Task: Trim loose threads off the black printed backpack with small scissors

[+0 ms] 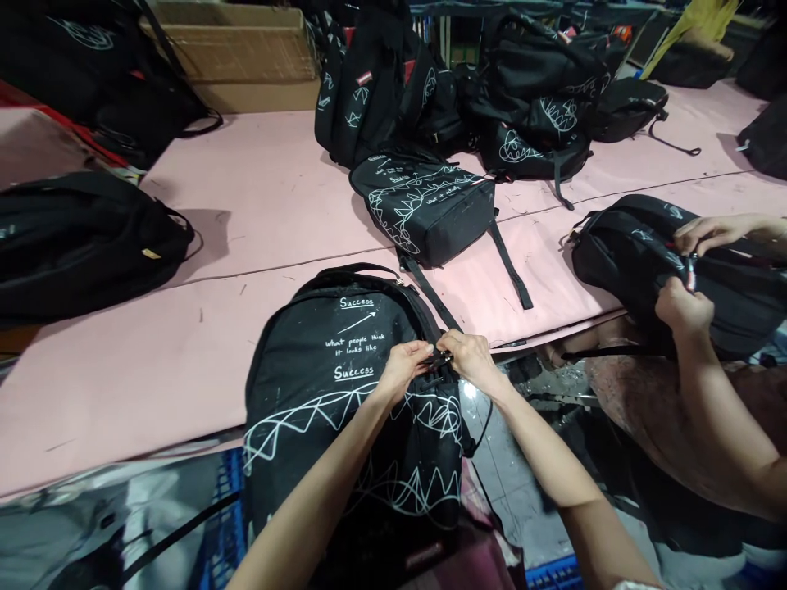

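A black backpack (307,344) with white printed lettering, including "Success", and scribbled lines leans against the table's near edge in front of me. At its right side, by the zipped edge, both of my hands meet. My left hand (402,365) pinches the backpack's side with thumb and fingers. Close against it, my right hand (470,356) is also closed on that edge, around a small dark part with a metallic glint. The exact part between the fingertips is too small to make out. A dark cord hangs below my right hand.
Another printed backpack (455,217) lies on the pink-covered table (258,197), straps trailing toward me. More black bags (534,106) are piled behind it, near a cardboard box (239,61). On the right, a co-worker's hands (685,307) work on a black backpack (620,254). One bag (79,246) lies left.
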{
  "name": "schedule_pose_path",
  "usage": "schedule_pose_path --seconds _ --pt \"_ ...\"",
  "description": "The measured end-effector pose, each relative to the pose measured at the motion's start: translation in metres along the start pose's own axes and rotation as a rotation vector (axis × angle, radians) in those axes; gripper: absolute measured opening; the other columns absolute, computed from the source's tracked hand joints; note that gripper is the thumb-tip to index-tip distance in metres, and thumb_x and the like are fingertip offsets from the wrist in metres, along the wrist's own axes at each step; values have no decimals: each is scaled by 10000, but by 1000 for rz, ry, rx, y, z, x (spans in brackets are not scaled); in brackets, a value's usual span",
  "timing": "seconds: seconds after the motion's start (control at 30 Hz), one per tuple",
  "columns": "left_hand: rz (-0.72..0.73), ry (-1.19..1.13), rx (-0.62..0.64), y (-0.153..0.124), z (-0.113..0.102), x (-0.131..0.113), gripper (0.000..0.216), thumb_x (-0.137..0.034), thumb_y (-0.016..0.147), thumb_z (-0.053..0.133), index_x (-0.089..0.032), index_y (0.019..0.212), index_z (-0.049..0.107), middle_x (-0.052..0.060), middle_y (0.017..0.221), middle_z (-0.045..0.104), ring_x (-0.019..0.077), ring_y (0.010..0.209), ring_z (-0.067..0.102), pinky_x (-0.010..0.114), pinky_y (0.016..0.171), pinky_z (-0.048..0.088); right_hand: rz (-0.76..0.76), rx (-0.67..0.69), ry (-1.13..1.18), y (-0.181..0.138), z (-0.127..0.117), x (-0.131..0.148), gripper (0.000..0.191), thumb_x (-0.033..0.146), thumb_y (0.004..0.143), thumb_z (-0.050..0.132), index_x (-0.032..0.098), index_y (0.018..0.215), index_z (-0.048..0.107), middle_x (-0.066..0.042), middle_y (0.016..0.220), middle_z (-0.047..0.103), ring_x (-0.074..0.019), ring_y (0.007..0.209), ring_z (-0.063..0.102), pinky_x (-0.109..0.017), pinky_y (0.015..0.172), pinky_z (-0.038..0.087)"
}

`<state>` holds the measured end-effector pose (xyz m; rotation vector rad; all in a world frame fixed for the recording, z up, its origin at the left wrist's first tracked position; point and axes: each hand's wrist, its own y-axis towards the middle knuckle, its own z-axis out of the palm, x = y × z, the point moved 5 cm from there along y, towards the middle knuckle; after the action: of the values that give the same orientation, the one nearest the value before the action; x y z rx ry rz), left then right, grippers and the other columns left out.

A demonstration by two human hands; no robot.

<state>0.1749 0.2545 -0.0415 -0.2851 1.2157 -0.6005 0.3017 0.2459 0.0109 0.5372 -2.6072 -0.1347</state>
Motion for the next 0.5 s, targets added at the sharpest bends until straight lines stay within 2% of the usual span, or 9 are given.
schedule_pose_path --seconds 0.1,0.23,0.37,0.43,0.5 --pt "9 7 -8 -1 0 -1 297 -327 582 769 -103 697 612 24 653 619 99 582 580 194 579 487 -44 50 -70 2 -1 7 218 100 838 419 178 850 622 -68 863 629 -137 640 553 -254 540 307" --pt "6 11 9 -2 1 -3 302 -333 577 769 -104 684 603 39 668 624 119 606 593 231 611 504 1 -11 163 1 -1 1 149 98 772 489 181 807 607 -44 823 609 -139 675 554 -237 577 351" --pt "9 21 23 -2 3 -5 278 -317 604 756 -101 680 597 51 657 617 134 621 597 252 610 513 210 -153 494 -10 -3 -29 156 98 714 484 182 759 608 -15 773 611 -142 705 572 -239 645 421" --pt "15 26 27 -2 3 -5 275 -320 618 749 -100 686 598 52 659 615 135 627 596 251 607 514 341 -218 508 -19 -5 -43 206 92 706 467 184 796 628 -23 814 629 -159 741 586 -262 681 441" --pt "18 29 30 -2 3 -5 280 -327 621 748 -100 686 596 54 664 614 135 634 595 248 606 514 398 -255 445 -25 -6 -49 303 84 698 479 207 919 644 -36 930 637 -186 856 591 -291 753 445"
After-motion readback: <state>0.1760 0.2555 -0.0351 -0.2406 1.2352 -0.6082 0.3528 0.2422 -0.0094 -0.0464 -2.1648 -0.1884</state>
